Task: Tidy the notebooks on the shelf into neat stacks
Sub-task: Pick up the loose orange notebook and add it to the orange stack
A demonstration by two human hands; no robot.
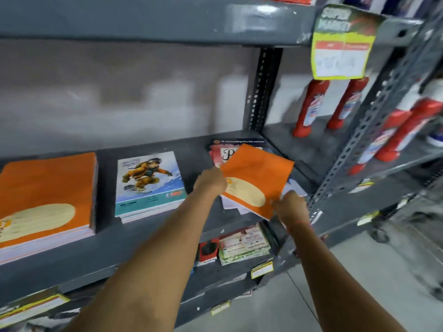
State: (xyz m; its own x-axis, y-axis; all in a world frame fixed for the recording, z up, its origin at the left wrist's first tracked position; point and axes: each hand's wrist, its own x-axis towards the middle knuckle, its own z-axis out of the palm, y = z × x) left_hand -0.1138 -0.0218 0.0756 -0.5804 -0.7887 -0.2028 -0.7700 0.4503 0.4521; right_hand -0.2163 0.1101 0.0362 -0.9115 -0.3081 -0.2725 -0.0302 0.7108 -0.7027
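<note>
An orange notebook (257, 173) with a cream oval label lies tilted over a messy pile (230, 149) at the right end of the grey shelf (148, 238). My left hand (211, 179) grips its left edge. My right hand (291, 204) grips its near right corner. Beneath it show a red-and-white notebook with a black letter and some white pages. A neat stack of orange notebooks (45, 197) sits at the far left. A stack with a snowboarder cover (149, 185) stands in the middle.
Red-and-white bottles (309, 109) stand on the neighbouring shelf to the right, behind perforated uprights (261, 89). A yellow price sign (340, 44) hangs from the shelf above. Boxes (242, 244) lie on the lower shelf. Tiled floor lies at the bottom right.
</note>
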